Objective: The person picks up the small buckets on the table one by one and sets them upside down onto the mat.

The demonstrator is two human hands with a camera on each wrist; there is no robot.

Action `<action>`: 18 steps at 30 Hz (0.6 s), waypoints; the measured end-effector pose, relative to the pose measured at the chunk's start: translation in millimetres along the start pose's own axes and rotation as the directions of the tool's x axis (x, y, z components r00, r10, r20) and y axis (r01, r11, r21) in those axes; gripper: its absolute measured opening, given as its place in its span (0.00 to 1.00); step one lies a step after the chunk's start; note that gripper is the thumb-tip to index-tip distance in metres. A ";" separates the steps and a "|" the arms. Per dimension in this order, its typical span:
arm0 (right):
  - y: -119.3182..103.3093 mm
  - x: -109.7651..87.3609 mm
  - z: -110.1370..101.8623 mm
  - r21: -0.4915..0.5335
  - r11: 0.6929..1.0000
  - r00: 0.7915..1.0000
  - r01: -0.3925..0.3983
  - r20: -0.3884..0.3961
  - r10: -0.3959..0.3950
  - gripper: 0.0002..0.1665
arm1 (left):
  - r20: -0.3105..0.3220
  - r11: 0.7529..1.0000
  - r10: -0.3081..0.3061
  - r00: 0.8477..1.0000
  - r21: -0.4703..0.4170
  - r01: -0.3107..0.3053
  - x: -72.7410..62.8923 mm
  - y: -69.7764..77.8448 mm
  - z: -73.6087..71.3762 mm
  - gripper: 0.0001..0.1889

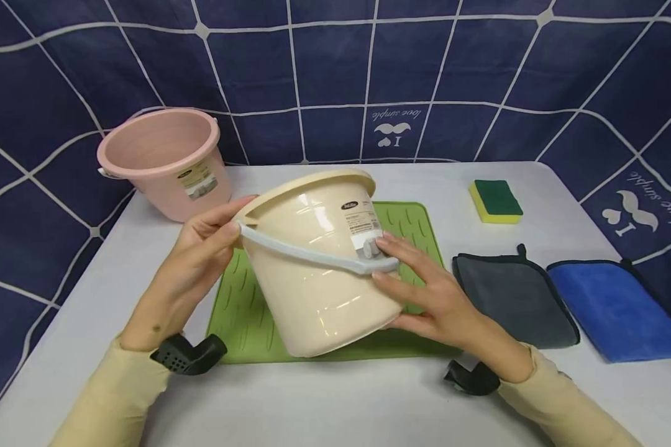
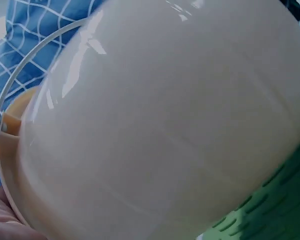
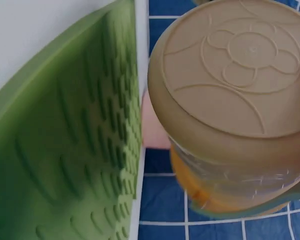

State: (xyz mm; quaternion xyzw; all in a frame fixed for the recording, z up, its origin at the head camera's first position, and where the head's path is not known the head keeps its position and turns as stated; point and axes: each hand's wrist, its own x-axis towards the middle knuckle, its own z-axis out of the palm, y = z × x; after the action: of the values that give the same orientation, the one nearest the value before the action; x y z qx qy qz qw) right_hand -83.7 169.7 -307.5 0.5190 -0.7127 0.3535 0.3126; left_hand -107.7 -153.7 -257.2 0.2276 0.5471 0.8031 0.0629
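A cream plastic bucket (image 1: 302,304) is held tilted above the green ridged mat (image 1: 240,326), its mouth toward the upper left. My left hand (image 1: 198,257) grips its rim at the left, by the end of the pale grey carrying handle (image 1: 302,251). At the lower right side, my right hand (image 1: 436,295) holds the bucket, its fingers spread over the wall near the handle's grip and under the base edge. A printed label (image 1: 360,217) faces up beside those fingers. The right wrist view shows the bucket's base (image 3: 252,55), with a raised flower pattern. The inside is hidden.
A pink bucket (image 1: 159,195) stands at the back left. A yellow and green sponge (image 1: 494,202) lies at the back right. Nearer on the right are a dark grey cloth (image 1: 514,301) and a blue cloth (image 1: 615,310). A navy checked curtain (image 1: 335,68) borders the white table (image 1: 324,400).
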 end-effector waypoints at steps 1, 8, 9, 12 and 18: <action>-1.0 0.6 -1.0 0.006 1.000 1.000 -0.008 -0.018 0.008 0.33 | -0.014 1.000 -0.002 1.000 0.002 0.002 2.2 -1.4 1.3 0.16; -5.5 7.1 -13.3 0.306 0.934 0.960 -0.186 -0.145 0.239 0.30 | 0.096 0.995 0.096 0.991 -0.010 -0.095 16.4 -7.4 7.9 0.32; -5.8 8.6 -15.9 0.352 0.914 0.949 -0.202 -0.159 0.271 0.30 | 0.124 0.993 0.115 0.986 -0.003 -0.116 17.7 -6.9 9.5 0.36; -6.4 13.0 -23.8 0.462 0.850 0.914 -0.255 -0.172 0.368 0.30 | 0.188 0.968 0.198 0.962 0.114 -0.222 17.2 -2.4 17.6 0.47; -4.8 22.6 -35.3 0.576 0.735 0.839 -0.357 -0.149 0.524 0.29 | 0.426 0.430 0.370 0.826 0.710 -0.558 -10.8 -2.9 58.6 0.59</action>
State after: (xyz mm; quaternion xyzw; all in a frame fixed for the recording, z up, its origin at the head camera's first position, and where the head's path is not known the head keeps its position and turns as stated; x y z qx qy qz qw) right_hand -82.3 186.3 -268.7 0.3380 -0.6349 0.6738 0.1690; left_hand -73.1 -106.5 -245.6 0.4538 0.7566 0.4179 -0.2167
